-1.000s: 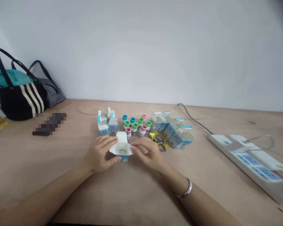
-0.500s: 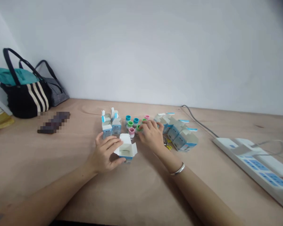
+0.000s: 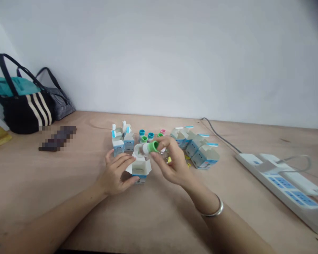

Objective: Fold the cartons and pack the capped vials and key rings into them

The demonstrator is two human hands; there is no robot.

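Note:
My right hand (image 3: 173,164) grips a small clear bottle (image 3: 146,148) by its green cap. The bottle is tilted on its side above a small open carton (image 3: 140,179), its clear end pointing left. On the left of that carton, my left hand (image 3: 116,174) has its fingers over the side and its thumb at the front. The carton stands upright with white flaps spread. Behind the held bottle are several capped bottles, among them one with a blue cap (image 3: 151,135), one with a green cap (image 3: 144,139) and one with a pink cap (image 3: 163,131).
Open blue-and-white cartons stand at left (image 3: 118,147) and right (image 3: 204,158). Something yellow (image 3: 169,159) shows behind my right hand. A power strip (image 3: 283,187) with a grey cable lies at right. A striped black bag (image 3: 23,109) and a dark, pixelated object (image 3: 58,138) are at left.
My right hand has lifted a green-capped bottle from the group and brought it, tilted, over the carton. My left hand stays at the carton. The view has shifted slightly.

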